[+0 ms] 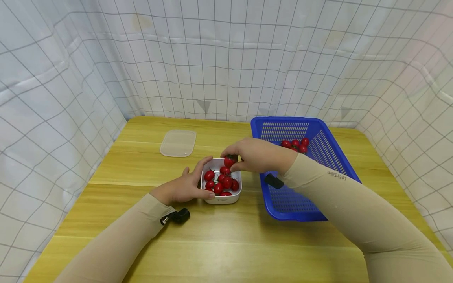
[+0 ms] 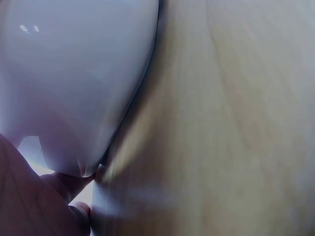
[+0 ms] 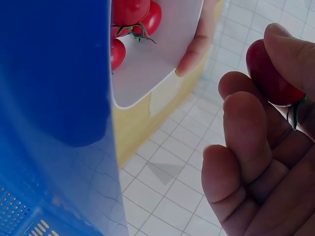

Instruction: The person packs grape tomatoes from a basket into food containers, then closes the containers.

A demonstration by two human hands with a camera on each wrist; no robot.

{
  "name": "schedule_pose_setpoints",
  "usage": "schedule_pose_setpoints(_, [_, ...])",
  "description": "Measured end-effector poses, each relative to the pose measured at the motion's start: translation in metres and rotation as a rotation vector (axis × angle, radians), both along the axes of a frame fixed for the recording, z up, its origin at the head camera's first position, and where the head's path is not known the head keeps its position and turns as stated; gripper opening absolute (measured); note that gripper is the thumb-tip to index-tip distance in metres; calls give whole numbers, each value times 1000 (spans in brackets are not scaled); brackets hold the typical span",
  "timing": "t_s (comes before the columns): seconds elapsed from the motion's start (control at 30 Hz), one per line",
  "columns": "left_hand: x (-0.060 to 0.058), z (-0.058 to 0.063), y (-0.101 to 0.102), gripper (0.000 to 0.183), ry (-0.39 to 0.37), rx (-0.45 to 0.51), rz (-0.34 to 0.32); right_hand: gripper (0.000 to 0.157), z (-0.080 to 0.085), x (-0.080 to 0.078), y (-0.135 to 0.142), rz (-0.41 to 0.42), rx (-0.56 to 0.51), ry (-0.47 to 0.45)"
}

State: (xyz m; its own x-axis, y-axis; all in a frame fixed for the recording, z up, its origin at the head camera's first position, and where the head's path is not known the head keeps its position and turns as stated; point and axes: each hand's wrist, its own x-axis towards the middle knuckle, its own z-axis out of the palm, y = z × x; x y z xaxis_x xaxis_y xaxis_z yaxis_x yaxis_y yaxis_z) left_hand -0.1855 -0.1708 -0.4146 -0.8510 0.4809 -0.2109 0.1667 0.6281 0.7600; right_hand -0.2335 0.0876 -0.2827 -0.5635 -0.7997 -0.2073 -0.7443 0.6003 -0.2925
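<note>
A small white container point(image 1: 222, 200) holds several red cherry tomatoes point(image 1: 218, 188) with green stems. My left hand point(image 1: 184, 186) grips its left side, thumb at the front rim and fingers round the far corner. In the left wrist view, the container's glossy wall point(image 2: 78, 73) rises beside part of that hand. Over the container's far right part, my right hand point(image 1: 260, 155) pinches one cherry tomato point(image 3: 271, 76) between thumb and fingers. The right wrist view shows its green stem pointing toward the palm.
To the right stands a blue perforated basket point(image 1: 270, 202) with more cherry tomatoes point(image 1: 295, 144) at its far end; my right forearm crosses above it. A clear lid point(image 1: 178, 143) lies behind the container to the left. Gridded white curtain point(image 1: 226, 59) surrounds the wooden table point(image 1: 212, 247).
</note>
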Motion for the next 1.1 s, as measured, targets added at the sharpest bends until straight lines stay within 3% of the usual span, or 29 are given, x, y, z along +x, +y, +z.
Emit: schedule_pose_setpoints(1.1, [0,0,0,117,-32,-10,22,42,0,0,2,-10,5,-30])
